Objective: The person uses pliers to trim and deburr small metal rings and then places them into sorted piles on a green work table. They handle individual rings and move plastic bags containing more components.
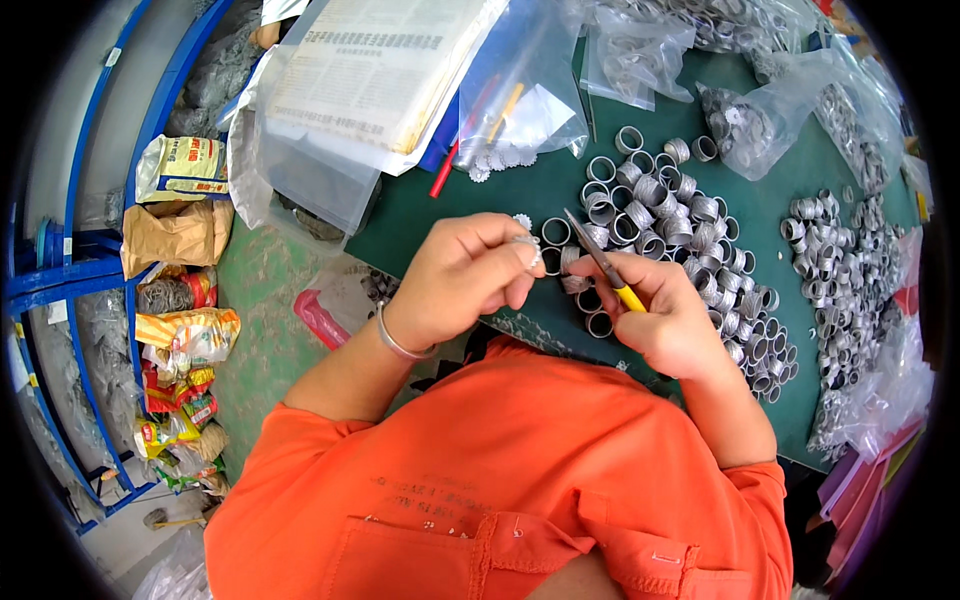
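Observation:
My left hand [465, 275] is closed in a pinch on a small toothed metal ring [533, 254] near the table's front edge. A second toothed edge shows just above those fingertips; I cannot tell if it is a separate piece. My right hand [665, 310] grips a slim, pointed metal tool with a yellow handle [630, 298], its dark tip slanting up and left. The right fingertips are beside a grey metal ring [575, 284]; whether they hold it too is unclear. A heap of short grey metal rings [675, 225] spreads behind and to the right of that hand.
On the green table [775, 235] lie a second ring pile [835, 275] at right and plastic bags of parts [745, 125] behind. Toothed pieces [500, 160] sit by a red pen [443, 172]. Printed sheets [370, 80] cover the back left. Blue shelving [70, 285] with packages stands left.

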Available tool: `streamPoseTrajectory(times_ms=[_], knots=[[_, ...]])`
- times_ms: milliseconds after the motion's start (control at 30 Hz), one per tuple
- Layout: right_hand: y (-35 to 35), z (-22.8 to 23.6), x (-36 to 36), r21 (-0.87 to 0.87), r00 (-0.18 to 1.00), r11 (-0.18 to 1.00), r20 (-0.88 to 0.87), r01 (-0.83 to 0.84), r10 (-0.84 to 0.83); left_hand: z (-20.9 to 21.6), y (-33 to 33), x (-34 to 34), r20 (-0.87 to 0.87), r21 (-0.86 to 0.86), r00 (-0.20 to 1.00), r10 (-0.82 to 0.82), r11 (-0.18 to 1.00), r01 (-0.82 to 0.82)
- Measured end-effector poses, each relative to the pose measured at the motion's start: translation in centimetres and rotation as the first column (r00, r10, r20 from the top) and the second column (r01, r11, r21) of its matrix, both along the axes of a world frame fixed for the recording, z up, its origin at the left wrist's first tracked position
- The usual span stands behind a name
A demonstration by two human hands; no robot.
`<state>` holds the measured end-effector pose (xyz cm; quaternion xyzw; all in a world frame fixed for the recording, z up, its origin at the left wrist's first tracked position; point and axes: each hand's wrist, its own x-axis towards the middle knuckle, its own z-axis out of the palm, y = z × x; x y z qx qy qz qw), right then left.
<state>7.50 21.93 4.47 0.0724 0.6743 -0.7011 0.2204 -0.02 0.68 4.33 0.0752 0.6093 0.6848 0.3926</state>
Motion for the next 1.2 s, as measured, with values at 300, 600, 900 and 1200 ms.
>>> streamPoseTrajectory(times_ms=[300,600,900,1200], knots=[[0.3,0.3,0.4,0.081,0.998,0.995,-0.03,0.063,-0.061,-5.0,0.7,-3.1,-0.63,-0.491,0.754,-0.186,0.847,-0.201],[0.0,-0.2,0.5,0.25,0.981,0.966,-0.193,0.072,-0.024,-5.9,0.2,-2.3,-0.385,-0.165,0.916,0.112,0.968,-0.188],[-1.2,-0.3,0.0,0.64,0.762,0.71,-0.605,0.294,0.23,-1.1,1.3,0.4,0.092,0.238,0.929,0.359,0.898,-0.37],[-1.6,-0.4,-0.2,0.658,0.722,0.662,-0.646,0.359,0.25,-1.6,1.3,1.5,-0.03,0.308,0.935,0.352,0.894,-0.327]])
